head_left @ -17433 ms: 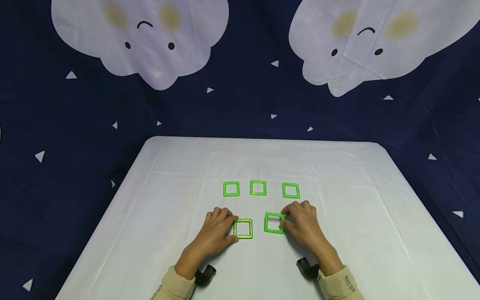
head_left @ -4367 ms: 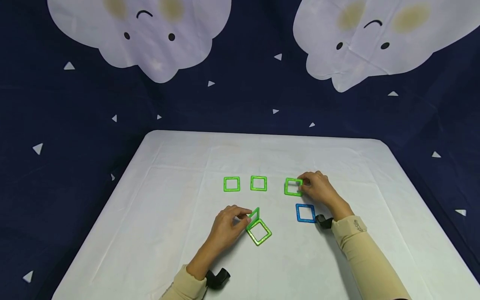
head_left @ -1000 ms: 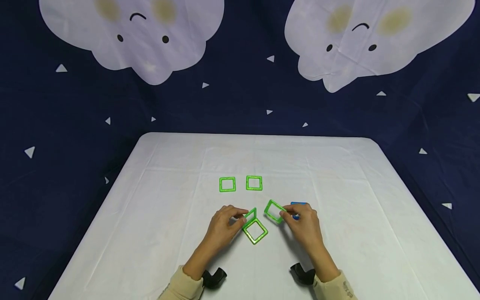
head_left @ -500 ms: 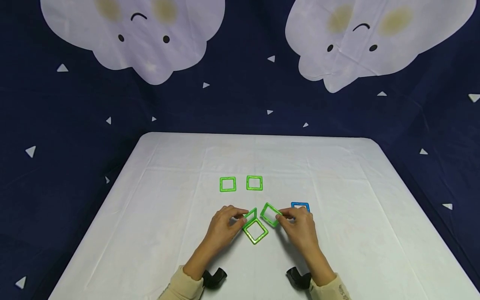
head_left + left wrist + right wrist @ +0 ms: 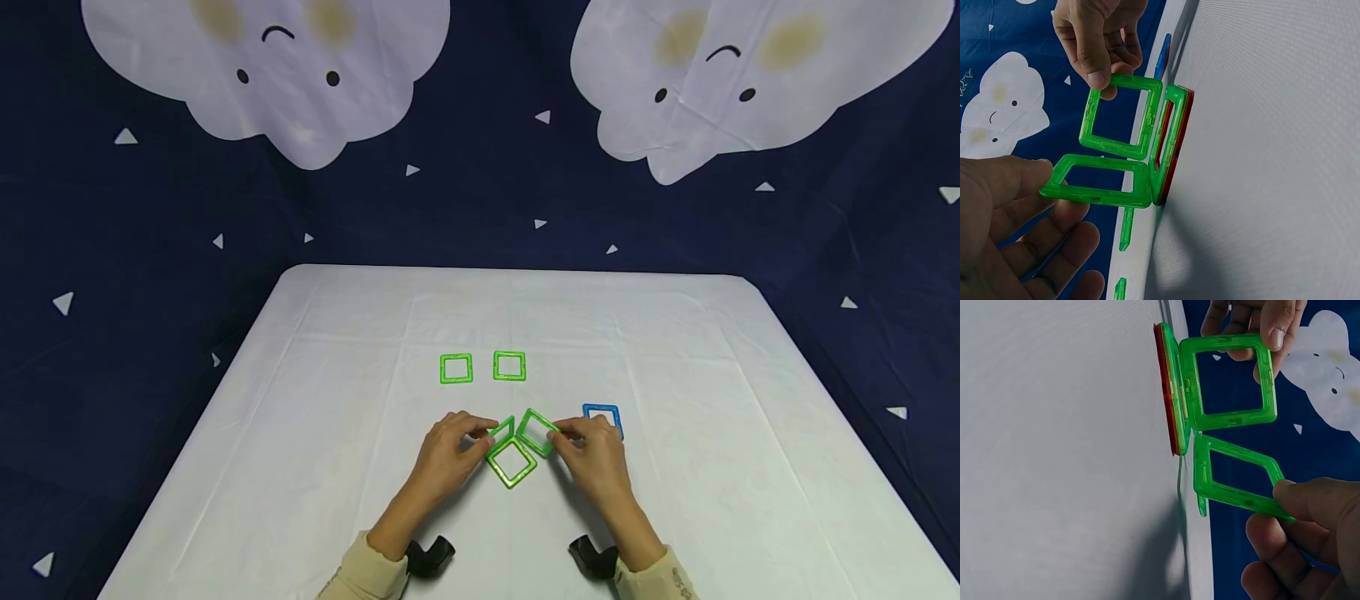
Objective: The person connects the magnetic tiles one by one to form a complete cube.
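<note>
Head view: left hand (image 5: 444,452) pinches an upright frame (image 5: 513,427) along the far-left edge of the flat square (image 5: 523,474); right hand (image 5: 600,460) pinches a tilted frame (image 5: 543,420) beside its far-right edge. Best match edges before letting go.

My white-cloth-covered table (image 5: 360,450), far corners rounded. Nearest far edge, green plastic square frame (image 5: 456,382) lies flat, twin green frame (image 5: 509,378) apart on its right. Nearer right edge, blue plastic square frame (image 5: 602,407), partly hidden from me. Closest to me, lime-green plastic square frame (image 5: 524,475) atop red plastic frame (image 5: 1176,150).
</note>
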The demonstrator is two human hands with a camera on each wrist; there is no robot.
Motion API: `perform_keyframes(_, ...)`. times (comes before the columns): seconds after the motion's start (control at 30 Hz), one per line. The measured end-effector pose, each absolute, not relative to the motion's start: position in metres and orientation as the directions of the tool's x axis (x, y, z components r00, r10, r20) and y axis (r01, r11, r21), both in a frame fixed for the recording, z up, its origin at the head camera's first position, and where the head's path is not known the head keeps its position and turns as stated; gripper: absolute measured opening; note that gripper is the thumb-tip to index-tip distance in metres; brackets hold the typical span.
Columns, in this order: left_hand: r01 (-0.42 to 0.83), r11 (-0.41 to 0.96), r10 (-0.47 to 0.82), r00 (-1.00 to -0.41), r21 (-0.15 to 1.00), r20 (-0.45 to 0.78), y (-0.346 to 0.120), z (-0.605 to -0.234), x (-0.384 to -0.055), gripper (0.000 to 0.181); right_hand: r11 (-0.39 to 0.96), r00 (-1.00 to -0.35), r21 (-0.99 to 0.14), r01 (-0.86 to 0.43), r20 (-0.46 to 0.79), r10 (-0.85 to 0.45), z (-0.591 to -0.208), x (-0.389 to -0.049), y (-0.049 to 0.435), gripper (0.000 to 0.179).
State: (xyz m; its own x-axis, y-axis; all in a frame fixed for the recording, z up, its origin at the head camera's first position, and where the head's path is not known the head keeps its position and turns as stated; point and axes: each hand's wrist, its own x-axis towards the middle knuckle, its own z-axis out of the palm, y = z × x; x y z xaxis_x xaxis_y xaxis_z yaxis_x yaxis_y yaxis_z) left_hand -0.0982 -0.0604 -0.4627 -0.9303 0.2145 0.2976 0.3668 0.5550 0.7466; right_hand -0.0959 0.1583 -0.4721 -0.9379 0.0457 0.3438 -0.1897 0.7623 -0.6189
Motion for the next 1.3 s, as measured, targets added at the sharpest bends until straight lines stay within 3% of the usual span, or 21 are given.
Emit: perform_keyframes(1.3, 0.367, 0.557, 0.230, -0.930, 0.745, 0.287, -0.0612, -0.4605, -0.0984, 0.017, 0.783, -0.899, -0.558, -0.275, 0.438, -0.003, -0.4724, -0.0953, 0.1490, 0.009)
